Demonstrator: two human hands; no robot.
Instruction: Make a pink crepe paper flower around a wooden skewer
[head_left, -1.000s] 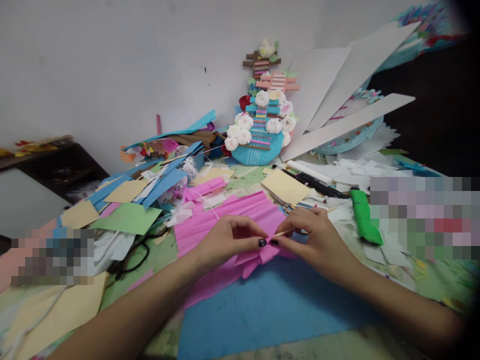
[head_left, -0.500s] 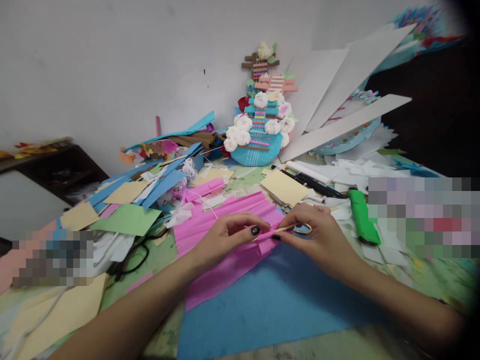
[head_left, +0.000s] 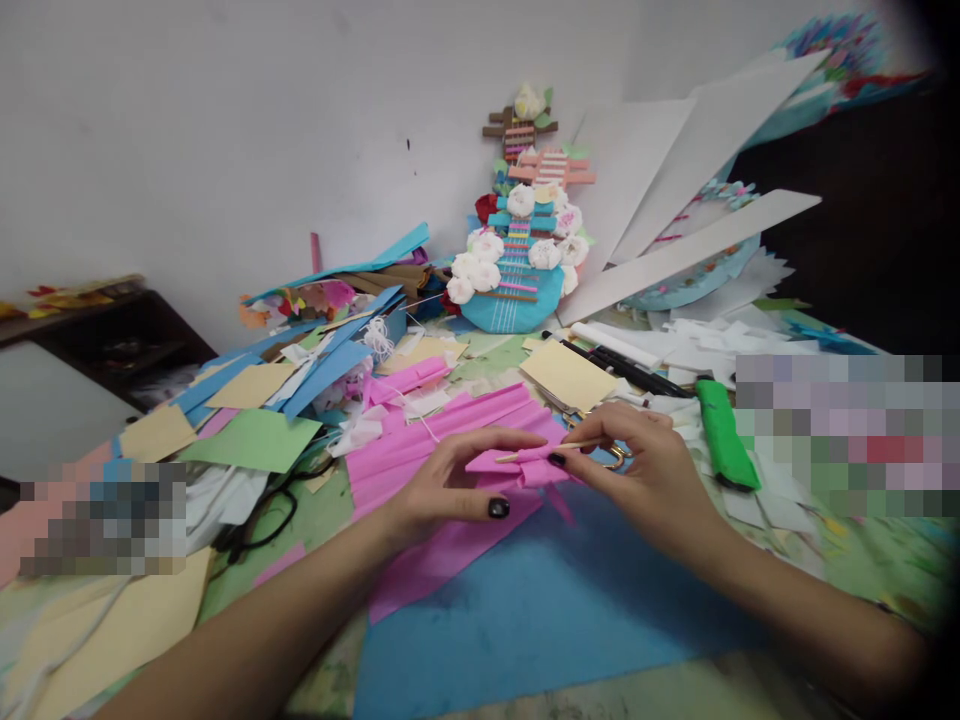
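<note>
My right hand [head_left: 637,460] pinches a thin wooden stick [head_left: 517,458] together with a small folded piece of pink crepe paper [head_left: 541,472]. My left hand [head_left: 450,480] is at the left end of that piece, thumb spread away from the fingers; whether its fingertips touch the paper is hard to tell. Below lies a large pleated pink crepe sheet [head_left: 420,570], over a blue sheet [head_left: 570,620]. A gold scissor handle [head_left: 618,457] shows by my right fingers; whether they hold it is unclear.
Behind stands a blue paper guitar [head_left: 517,290] with white paper flowers. A green tool or case [head_left: 726,435] and black pens [head_left: 637,370] lie right. Cream cards [head_left: 566,375], a green sheet [head_left: 259,440] and a black cord [head_left: 262,525] clutter the table.
My left thumb has lifted off the pink paper and moved down, apart from the fingers. The stick's pointed end now shows on top of the paper; my right hand still pinches both.
</note>
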